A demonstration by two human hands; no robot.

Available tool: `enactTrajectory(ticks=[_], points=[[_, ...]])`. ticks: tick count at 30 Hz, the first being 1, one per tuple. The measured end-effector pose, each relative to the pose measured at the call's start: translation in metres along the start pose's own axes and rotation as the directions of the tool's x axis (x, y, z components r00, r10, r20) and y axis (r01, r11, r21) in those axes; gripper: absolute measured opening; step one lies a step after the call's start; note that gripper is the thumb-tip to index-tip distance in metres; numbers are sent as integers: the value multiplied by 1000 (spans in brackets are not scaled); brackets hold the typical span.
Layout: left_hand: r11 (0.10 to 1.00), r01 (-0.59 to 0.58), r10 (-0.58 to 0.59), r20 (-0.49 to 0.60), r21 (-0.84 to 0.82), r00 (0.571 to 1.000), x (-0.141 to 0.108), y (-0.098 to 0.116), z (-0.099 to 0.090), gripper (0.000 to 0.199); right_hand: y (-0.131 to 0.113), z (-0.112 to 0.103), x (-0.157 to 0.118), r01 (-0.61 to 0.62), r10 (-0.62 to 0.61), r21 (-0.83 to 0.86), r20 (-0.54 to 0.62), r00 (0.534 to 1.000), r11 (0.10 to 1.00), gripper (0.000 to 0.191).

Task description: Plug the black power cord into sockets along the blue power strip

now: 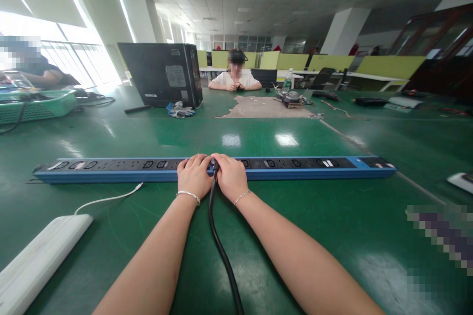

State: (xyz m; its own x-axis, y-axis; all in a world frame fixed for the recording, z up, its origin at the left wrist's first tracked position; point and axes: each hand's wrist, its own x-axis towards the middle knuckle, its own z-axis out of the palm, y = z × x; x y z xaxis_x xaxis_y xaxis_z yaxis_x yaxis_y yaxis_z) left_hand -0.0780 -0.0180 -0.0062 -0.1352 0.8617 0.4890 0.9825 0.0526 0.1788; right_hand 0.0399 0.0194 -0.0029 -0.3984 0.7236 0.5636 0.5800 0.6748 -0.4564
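A long blue and black power strip (295,173) with many sockets lies crosswise on the green table. At its middle, my left hand (194,174) and my right hand (231,174) rest side by side on it, fingers bent and closed. Between them a black cable (218,243) runs from the strip toward me. Its dark plug end (215,164) shows between my hands, and the fingertips of my right hand are around it. My left hand's fingers press together over the strip beside the plug; whatever they grip is hidden.
A white bar-shaped block (44,263) with a white cable lies front left. Beyond the strip stand a black computer case (158,74), gloves (180,110) and a green basket (40,106). One person sits across the table, another at far left. A bottle (288,80) stands behind small parts.
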Motion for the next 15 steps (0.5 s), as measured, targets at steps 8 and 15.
enactTrajectory(ticks=[8,15], points=[[1000,-7,7,-3,22,1000,0,-2,2,45,4,-6,5,-90,141,282,-167,976,955,34],[999,15,-16,42,32,999,1,-1,-1,60,49,-58,-9,-177,193,125,-127,973,976,36]])
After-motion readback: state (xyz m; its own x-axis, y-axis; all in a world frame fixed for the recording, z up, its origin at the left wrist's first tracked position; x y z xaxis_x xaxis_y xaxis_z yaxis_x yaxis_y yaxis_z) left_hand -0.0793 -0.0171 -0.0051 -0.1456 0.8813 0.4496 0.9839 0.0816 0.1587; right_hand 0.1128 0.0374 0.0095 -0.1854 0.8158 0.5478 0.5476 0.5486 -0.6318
